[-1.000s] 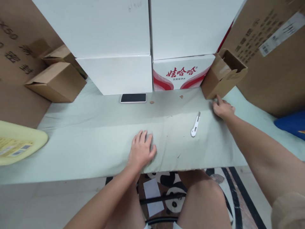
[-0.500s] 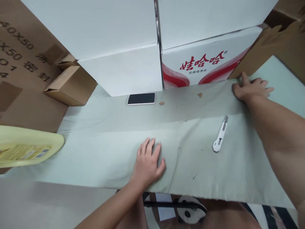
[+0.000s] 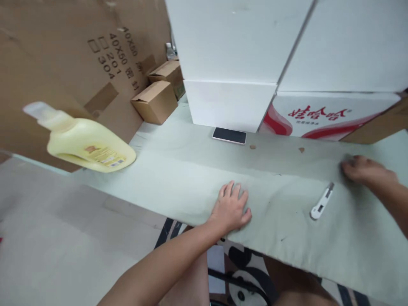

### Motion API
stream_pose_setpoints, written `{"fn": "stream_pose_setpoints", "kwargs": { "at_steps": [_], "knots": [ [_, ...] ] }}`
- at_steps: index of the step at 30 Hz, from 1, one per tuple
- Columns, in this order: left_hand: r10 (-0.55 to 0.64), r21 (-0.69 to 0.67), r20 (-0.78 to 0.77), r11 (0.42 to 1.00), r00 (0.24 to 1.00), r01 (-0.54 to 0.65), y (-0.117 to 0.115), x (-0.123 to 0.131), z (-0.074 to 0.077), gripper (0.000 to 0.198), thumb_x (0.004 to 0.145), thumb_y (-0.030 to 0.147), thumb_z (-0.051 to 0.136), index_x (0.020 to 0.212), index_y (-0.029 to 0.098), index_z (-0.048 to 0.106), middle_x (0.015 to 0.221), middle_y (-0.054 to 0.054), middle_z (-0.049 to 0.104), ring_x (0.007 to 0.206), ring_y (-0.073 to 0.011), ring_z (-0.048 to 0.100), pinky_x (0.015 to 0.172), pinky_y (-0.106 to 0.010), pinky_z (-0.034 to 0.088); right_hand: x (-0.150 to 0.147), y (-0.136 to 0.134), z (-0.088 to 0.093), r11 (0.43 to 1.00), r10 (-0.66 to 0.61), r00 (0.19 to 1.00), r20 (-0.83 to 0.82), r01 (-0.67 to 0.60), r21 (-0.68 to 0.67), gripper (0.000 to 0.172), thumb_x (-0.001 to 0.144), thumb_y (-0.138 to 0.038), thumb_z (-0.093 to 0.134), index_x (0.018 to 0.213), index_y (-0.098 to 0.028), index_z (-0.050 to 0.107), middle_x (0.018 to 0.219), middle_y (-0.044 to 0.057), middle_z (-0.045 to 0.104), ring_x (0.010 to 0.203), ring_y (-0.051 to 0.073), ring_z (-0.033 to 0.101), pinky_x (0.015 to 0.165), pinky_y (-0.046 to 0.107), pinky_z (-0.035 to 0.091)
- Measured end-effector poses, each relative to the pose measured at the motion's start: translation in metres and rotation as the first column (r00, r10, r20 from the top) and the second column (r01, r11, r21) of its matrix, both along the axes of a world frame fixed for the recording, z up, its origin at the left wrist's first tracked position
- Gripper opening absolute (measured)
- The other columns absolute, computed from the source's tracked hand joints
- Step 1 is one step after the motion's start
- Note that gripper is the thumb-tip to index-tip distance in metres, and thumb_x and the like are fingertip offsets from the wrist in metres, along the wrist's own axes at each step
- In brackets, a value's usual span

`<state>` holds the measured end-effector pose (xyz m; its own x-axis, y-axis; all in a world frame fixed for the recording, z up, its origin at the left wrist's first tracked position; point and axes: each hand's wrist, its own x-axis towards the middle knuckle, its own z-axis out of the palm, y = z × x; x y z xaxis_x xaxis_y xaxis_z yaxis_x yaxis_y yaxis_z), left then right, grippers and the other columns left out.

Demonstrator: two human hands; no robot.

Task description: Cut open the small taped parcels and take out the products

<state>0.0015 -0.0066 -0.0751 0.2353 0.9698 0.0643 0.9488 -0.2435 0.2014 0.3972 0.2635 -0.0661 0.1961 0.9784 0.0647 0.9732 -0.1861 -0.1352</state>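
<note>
My left hand (image 3: 230, 207) lies on the pale green cloth (image 3: 172, 187) near the table's front edge, fingers spread, holding nothing. On the right side, my right hand (image 3: 366, 169) is blurred by motion, its fingers curled in. A small dark, greyish patch shows at its fingertips, too smeared to name. A white box cutter (image 3: 321, 202) rests on the cloth just left of and nearer than the right hand. Behind the left hand a phone (image 3: 229, 135) lies screen up against the white boxes. Two small brown scraps, one a cardboard-coloured bit (image 3: 301, 150), lie nearby.
White cartons (image 3: 229, 104) stand stacked at the back, one with red lettering (image 3: 318, 114). At left are a yellow pump-shaped bottle (image 3: 92, 142), small brown boxes (image 3: 156, 102) and a large printed cardboard sheet (image 3: 73, 63). The floor (image 3: 79, 238) shows beyond the table edge.
My view has turned left. My right hand has come away from the brown cardboard at the back right, towards me, and its spread fingers have curled. The left hand stays on the cloth.
</note>
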Motion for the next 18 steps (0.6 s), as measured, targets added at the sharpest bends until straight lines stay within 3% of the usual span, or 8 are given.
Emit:
{"fn": "stream_pose_setpoints", "kwargs": {
  "at_steps": [3, 6, 9, 14, 18],
  "knots": [
    [-0.006, 0.04, 0.044, 0.999, 0.999, 0.004, -0.003, 0.0, -0.002, 0.055, 0.093, 0.047, 0.052, 0.136, 0.013, 0.058, 0.15, -0.02, 0.052, 0.143, -0.0403, 0.043, 0.115, -0.055, 0.038, -0.058, -0.032, 0.036, 0.99, 0.045, 0.985, 0.164, -0.022, -0.142, 0.047, 0.087, -0.042, 0.057, 0.129, -0.021, 0.063, 0.142, 0.029, 0.056, 0.134, 0.041, 0.055, 0.103, 0.054, 0.046],
    [-0.006, 0.082, 0.087, 0.997, 0.996, -0.001, -0.005, -0.001, -0.006, 0.054, 0.093, 0.046, 0.051, 0.135, 0.012, 0.058, 0.149, -0.021, 0.052, 0.142, -0.0409, 0.042, 0.114, -0.055, 0.036, -0.134, -0.053, 0.072, 0.955, 0.279, 0.923, 0.266, -0.238, -0.179, 0.048, 0.092, -0.043, 0.047, 0.132, -0.02, 0.059, 0.145, 0.025, 0.055, 0.133, 0.04, 0.056, 0.105, 0.052, 0.047],
    [-0.02, 0.087, 0.142, 0.996, 0.99, 0.008, -0.007, -0.002, -0.011, 0.056, 0.094, 0.046, 0.05, 0.136, 0.01, 0.058, 0.15, -0.023, 0.051, 0.142, -0.042, 0.041, 0.114, -0.054, 0.034, -0.221, -0.058, 0.094, 0.864, 0.504, 0.807, 0.309, -0.466, -0.191, 0.054, 0.097, -0.044, 0.035, 0.137, -0.016, 0.056, 0.148, 0.023, 0.052, 0.135, 0.039, 0.054, 0.107, 0.05, 0.046],
    [-0.081, 0.059, 0.277, 0.996, 0.958, 0.067, -0.008, -0.005, -0.018, 0.061, 0.092, 0.05, 0.048, 0.134, 0.009, 0.063, 0.148, -0.021, 0.054, 0.143, -0.0484, 0.038, 0.114, -0.058, 0.027, -0.395, -0.042, 0.092, 0.708, 0.7, 0.65, 0.295, -0.686, -0.166, 0.054, 0.096, -0.039, 0.038, 0.141, -0.013, 0.055, 0.15, 0.02, 0.052, 0.137, 0.035, 0.051, 0.113, 0.05, 0.042],
    [-0.065, 0.089, 0.38, 0.995, 0.923, 0.034, -0.01, -0.005, -0.025, 0.064, 0.091, 0.049, 0.045, 0.135, 0.005, 0.064, 0.146, -0.022, 0.055, 0.142, -0.049, 0.038, 0.114, -0.058, 0.025, -0.553, -0.023, 0.083, 0.623, 0.766, 0.598, 0.236, -0.781, -0.042, 0.058, 0.092, -0.033, 0.048, 0.146, -0.012, 0.05, 0.148, 0.022, 0.051, 0.133, 0.039, 0.05, 0.109, 0.058, 0.043]
  ]
}}
